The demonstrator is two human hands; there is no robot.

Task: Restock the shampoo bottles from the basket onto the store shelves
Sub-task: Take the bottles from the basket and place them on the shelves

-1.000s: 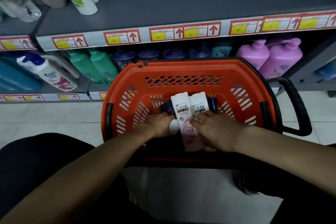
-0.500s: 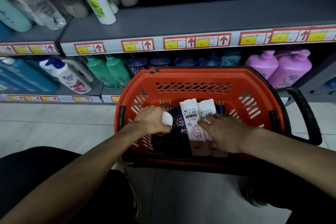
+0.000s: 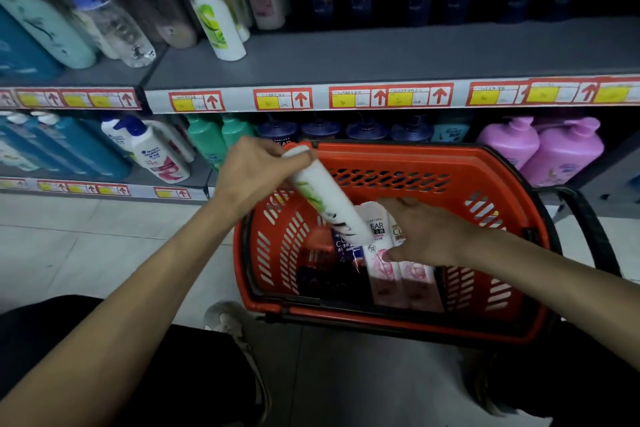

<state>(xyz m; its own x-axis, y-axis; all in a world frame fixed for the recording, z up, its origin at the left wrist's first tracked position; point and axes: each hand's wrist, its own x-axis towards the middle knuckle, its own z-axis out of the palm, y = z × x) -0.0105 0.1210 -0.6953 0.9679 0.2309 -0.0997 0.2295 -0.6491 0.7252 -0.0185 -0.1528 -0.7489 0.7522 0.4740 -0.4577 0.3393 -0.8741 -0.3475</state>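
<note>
Black trouser cloth (image 3: 104, 357) is seen nearest, the person being crouched so that the low basket can be reached. Just beyond, the orange-red basket (image 3: 415, 154) is set on the tiled floor, close against the shelving. Within it two white-and-pink shampoo bottles (image 3: 384, 274) are laid flat beside a dark bottle (image 3: 341, 248). The right hand (image 3: 429, 232) is laid over them with fingers spread and nothing clasped, probably to steady them or to choose the next. A white bottle with green leaves (image 3: 325, 204) is grasped at its cap end by the left hand (image 3: 252, 173) and held tilted above the basket's left side, its lower end over the others. Farther back, a like bottle (image 3: 216, 28) is stood on the grey upper shelf (image 3: 381, 55) beside bare space, and that place is judged its destination.
</note>
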